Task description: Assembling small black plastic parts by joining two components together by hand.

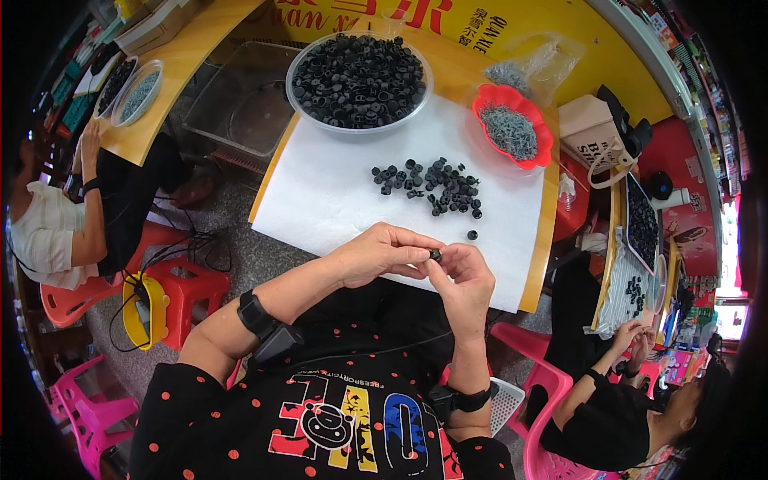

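Note:
Between the fingertips of my left hand (392, 254) and my right hand (462, 280) is a small round black plastic part (435, 255). Both hands pinch it just above the near edge of the white-covered table (312, 192). One loose black part (472, 235) lies a little beyond my right hand. Farther off, a loose pile of similar black parts (445, 186) is spread on the white sheet. Fingers hide most of the held part.
A large clear bowl (298, 102) heaped with black parts stands at the back. A red scalloped dish (547, 142) of small grey metal pieces, perhaps screws, sits at the back right beside a clear plastic bag (552, 66). Other people work at tables to the left and right.

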Available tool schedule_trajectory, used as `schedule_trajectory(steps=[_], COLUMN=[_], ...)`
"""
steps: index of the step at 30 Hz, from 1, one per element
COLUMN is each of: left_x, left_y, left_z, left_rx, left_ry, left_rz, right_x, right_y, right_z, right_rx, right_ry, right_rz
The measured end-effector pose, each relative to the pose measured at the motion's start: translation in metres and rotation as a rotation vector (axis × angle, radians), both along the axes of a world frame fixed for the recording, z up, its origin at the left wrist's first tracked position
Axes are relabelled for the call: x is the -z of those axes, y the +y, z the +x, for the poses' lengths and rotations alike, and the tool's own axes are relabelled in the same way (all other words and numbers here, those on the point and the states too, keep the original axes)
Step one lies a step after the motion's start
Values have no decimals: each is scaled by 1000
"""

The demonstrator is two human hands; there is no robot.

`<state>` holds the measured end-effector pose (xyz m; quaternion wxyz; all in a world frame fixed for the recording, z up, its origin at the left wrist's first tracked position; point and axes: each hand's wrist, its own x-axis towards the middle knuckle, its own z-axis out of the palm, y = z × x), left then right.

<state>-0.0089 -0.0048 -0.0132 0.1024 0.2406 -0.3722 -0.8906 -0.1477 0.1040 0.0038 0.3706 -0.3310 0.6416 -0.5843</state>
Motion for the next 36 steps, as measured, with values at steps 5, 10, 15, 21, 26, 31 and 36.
schedule_trajectory(steps=[5,10,15,21,26,31,36], left_x=[-20,-38,-36,-32,-26,-36,-35], left_y=[-3,-5,-2,0,6,8,8], left_z=[7,15,16,17,11,8,6], left_rx=[21,52,-4,26,-16,-44,-104], left_ry=[17,20,165,192,145,89,2], left_rz=[-259,-503,-249,-171,-51,-10,-52], right_x=[-1,-19,-32,-42,-36,-35,-35], right_y=[9,12,13,15,10,11,7], right_z=[0,6,12,11,8,6,8], right_rx=[-91,-99,-39,-87,-104,-104,-117], right_ry=[438,550,737,879,1020,849,847], right_rz=[-214,-310,-385,-453,-456,-316,-255])
